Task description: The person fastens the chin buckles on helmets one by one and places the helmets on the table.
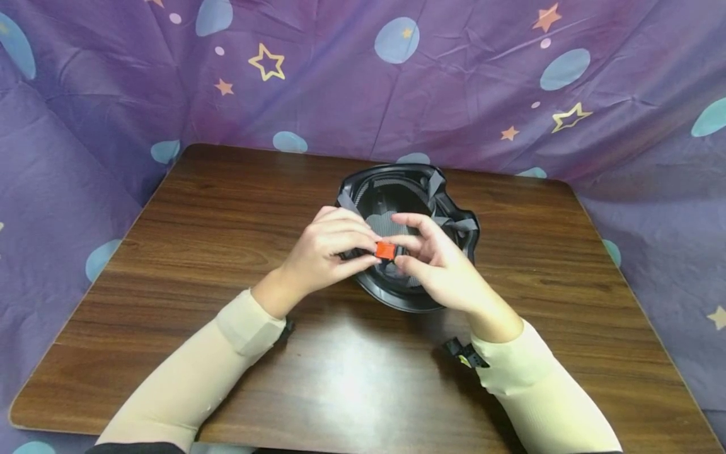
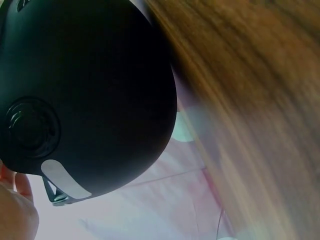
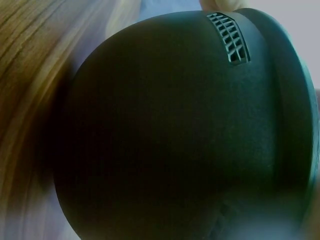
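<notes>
A black helmet [image 1: 397, 301] lies upside down on the table, its opening with grey straps and padding facing up. In the left wrist view the helmet's smooth shell [image 2: 100, 90] fills much of the frame; the right wrist view shows the shell [image 3: 165, 115] with a grid vent. Above the opening, my left hand [image 1: 323, 249] pinches an orange buckle [image 1: 386, 250] between thumb and fingers. From the other side, my right hand [image 1: 439, 265] pinches the buckle's black end with thumb and index finger, the other fingers lifted. The strap behind the fingers is mostly hidden.
The helmet rests on a brown wood-grain table [image 1: 227, 208], toward its far middle. A purple curtain [image 1: 351, 82] with stars and dots hangs behind and at both sides. Small black devices [image 1: 465, 353] sit under the wrists, beside the pale sleeves [image 1: 187, 372].
</notes>
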`<state>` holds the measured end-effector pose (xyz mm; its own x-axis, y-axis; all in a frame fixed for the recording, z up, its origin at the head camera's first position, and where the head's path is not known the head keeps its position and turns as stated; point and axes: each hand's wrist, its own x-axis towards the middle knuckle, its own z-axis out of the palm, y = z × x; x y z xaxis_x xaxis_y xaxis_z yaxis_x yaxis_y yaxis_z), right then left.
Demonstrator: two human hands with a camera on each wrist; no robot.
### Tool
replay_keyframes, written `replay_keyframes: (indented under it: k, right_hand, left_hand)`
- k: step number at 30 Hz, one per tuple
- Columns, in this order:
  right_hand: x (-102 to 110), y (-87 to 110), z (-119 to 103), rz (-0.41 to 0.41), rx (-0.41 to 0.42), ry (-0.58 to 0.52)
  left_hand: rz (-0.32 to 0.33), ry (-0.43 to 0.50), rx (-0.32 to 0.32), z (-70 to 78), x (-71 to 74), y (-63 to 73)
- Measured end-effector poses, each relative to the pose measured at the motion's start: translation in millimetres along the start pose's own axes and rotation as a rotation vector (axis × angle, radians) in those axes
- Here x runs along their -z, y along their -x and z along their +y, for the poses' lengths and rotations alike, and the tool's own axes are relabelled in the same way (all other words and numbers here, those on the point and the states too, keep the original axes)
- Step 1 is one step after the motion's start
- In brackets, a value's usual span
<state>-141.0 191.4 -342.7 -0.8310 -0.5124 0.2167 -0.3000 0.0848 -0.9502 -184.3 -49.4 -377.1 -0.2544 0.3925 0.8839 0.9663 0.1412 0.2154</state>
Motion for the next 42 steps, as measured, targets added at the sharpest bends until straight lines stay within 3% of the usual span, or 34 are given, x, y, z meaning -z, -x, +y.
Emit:
replay_keyframes:
  k: [8,11,14,18,21,23,25,30,32,35,42]
  right_hand:
    - [0,0.1,0,-0.005,0.028,0.031]
    - [8,0.1,-1,0.046,0.046,0.136]
    - [22,-0.5,1,0.196,0.17,0.361]
    - [42,-5.2,10,0.49,0.403,0.717]
    - [53,-8.8,19,0.578,0.46,0.863]
    - [57,-9.9,24,0.55,0.452,0.915]
    - [60,-11.0,28,0.497,0.446,0.946]
    - [65,-12.0,36,0.382,0.412,1.018]
    - [66,-11.7,39,0.361,0.358,1.046]
    - [65,-12.4,43,0.342,0.268,1.058]
    - [63,-13.3,53,0.337,0.189,1.032]
  left_hand:
    - [-0.017,0.003,0.042,-0.5,4.6,-0.3]
    - [-0.049,0.014,0.077,-1.5,6.0,-2.9]
    - [-0.084,0.028,0.124,-3.9,8.1,-4.1]
    - [-0.08,0.011,0.174,-7.6,10.2,-3.4]
    - [-0.043,-0.028,0.219,-10.2,11.3,-1.6]
    - [-0.032,-0.038,0.267,-12.0,12.6,-0.1]
    - [-0.054,0.027,0.356,-13.7,14.7,2.2]
    - [-0.185,0.418,0.642,-19.7,20.4,11.1]
    - [-0.243,0.523,0.71,-22.1,21.7,14.7]
    - [-0.298,0.574,0.743,-23.4,22.6,18.0]
    - [-0.299,0.573,0.727,-25.2,20.9,17.7]
